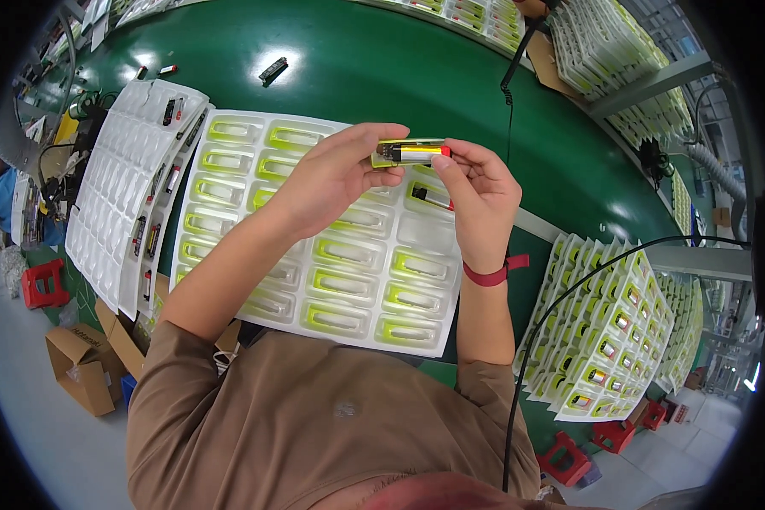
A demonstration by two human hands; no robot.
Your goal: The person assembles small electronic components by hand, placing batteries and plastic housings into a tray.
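Observation:
Above the far right part of a white moulded tray (183,255), my two hands meet over a small yellow-green casing (384,160). In it lies a shiny battery cell (418,154) with dark parts at its left and a red right end. My left hand (336,174) pinches the left end between thumb and fingers. At the right, my right hand (483,191) grips the other end, its thumb against the red end. Below them, one tray pocket bears a casing with a dark and silver part (432,197); the pocket (425,233) under it has no casing. Other pockets hold yellow-green casings (340,252).
Stacked white trays (115,187) with loose battery parts stand at the left. Filled trays (603,331) lean at the right, more (612,51) at the far right. A dark part (273,70) lies on the green table (340,51). A black cable (561,297) runs past my right arm.

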